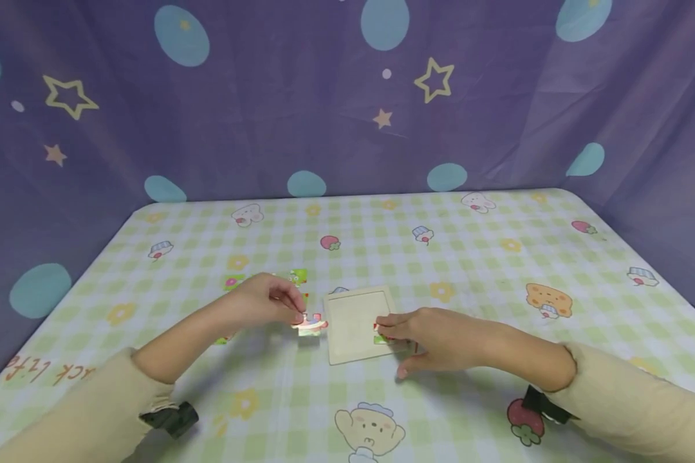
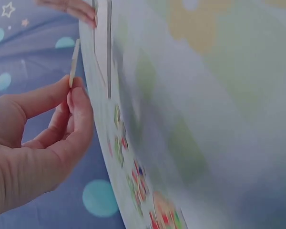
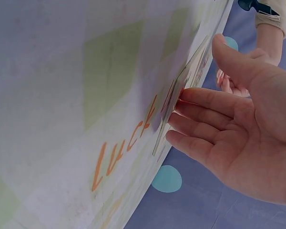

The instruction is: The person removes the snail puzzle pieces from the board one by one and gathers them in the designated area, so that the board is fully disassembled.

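Note:
My left hand (image 1: 266, 301) pinches a jigsaw puzzle piece (image 1: 309, 326) between thumb and finger, just left of a pale square puzzle tray (image 1: 353, 354). Seen edge-on in the left wrist view, the held piece (image 2: 74, 62) is thin and lifted off the table. My right hand (image 1: 434, 331) lies over the tray's right side, its fingertips on another puzzle piece (image 1: 380, 338) inside the rim. In the right wrist view the fingers (image 3: 200, 106) of that hand are extended against the tray, the thumb held apart. Part of the touched piece is hidden under them.
Several loose puzzle pieces (image 1: 298, 276) lie left of the tray, partly hidden behind my left hand and forearm; the left wrist view shows more pieces (image 2: 139, 183). A checked cloth (image 1: 463, 399) with cartoon prints covers the table. A purple curtain (image 1: 301, 96) hangs behind it.

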A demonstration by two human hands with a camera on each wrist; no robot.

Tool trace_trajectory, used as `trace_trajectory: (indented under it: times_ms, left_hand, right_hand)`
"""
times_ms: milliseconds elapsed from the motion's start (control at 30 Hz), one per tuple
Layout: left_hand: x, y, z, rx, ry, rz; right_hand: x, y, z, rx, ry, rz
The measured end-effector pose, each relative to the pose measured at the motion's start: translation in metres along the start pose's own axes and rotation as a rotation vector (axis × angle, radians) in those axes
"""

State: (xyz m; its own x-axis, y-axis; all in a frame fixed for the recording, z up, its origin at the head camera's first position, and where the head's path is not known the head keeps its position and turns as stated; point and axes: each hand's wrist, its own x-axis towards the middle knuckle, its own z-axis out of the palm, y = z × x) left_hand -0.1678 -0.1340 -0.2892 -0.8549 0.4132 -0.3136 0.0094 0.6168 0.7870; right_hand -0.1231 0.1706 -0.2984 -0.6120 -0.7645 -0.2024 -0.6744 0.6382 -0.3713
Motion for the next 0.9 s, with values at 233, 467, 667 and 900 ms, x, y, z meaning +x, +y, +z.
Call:
trace_trajectory:
  times_ms: [233,467,667,900]
  left_hand:
    - [-0.019,-0.017,-0.018,0.181,0.038,-0.046]
    - [-0.035,-0.034,-0.029,0.275,0.108,-0.046]
    - [-0.04,-0.035,-0.03,0.316,0.167,-0.006]
    - [-0.037,-0.026,-0.029,0.377,0.202,0.041]
  right_hand:
    - [0.0,0.0,0.001,0.01,0.001,0.0]
    - [0.0,0.0,0.0,0.021,0.001,0.002]
    - [0.0,0.0,-0.001,0.04,0.0,0.002]
    - [-0.001,0.002,0.0,0.026,0.014,-0.021]
